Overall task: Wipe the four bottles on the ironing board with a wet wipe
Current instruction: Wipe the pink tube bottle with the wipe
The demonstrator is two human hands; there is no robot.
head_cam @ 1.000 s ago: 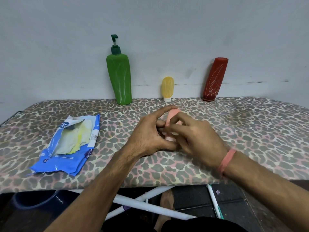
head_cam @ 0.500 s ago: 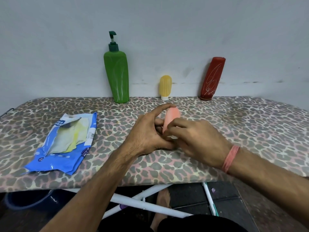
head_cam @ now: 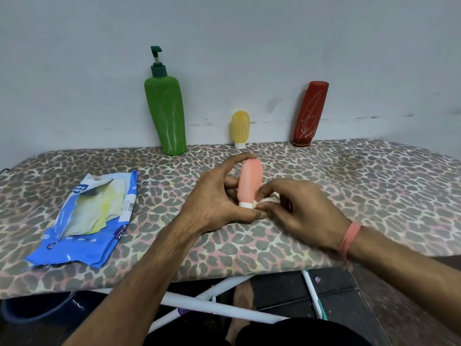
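- Head view: left hand (head_cam: 214, 201) grips the pink bottle (head_cam: 250, 184) upright, cap down, mid ironing board (head_cam: 374, 196).
- Right hand (head_cam: 299, 208) pinches a wet wipe (head_cam: 270, 199) against the bottle's base, at its 3 o'clock.
- Wipe packet (head_cam: 84, 221) lies open at 9 o'clock.
- Far at 12: green pump bottle (head_cam: 166, 116), yellow bottle (head_cam: 240, 127), red bottle (head_cam: 310, 113), lined along the wall.
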